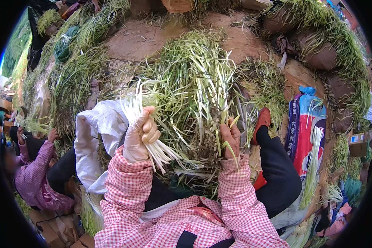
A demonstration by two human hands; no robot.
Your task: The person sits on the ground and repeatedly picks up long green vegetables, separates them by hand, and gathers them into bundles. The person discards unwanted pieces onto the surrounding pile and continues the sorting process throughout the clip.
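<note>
My left hand (144, 135), in a thin pale glove, is closed around a bunch of white stalks (159, 153). They look like chives or a similar allium, with ends jutting out above and below the fist. My right hand (231, 139) is bare and pinches a yellowish-green leafy stalk (223, 117) at the right side of the heap. Between and beyond both hands spreads a large heap of loose green-and-white stalks (201, 83). Brown roots and dry leaf scraps (201, 155) tangle at its near end, close to my lap.
White woven sheeting (90, 139) drapes over my left leg. To the right, a colourful printed bag (307, 124) lies beneath a bundle of trimmed stalks (313, 167). Another person (43, 176) sits at left, handling stalks. Covered sacks (321, 55) topped with greens line the upper right.
</note>
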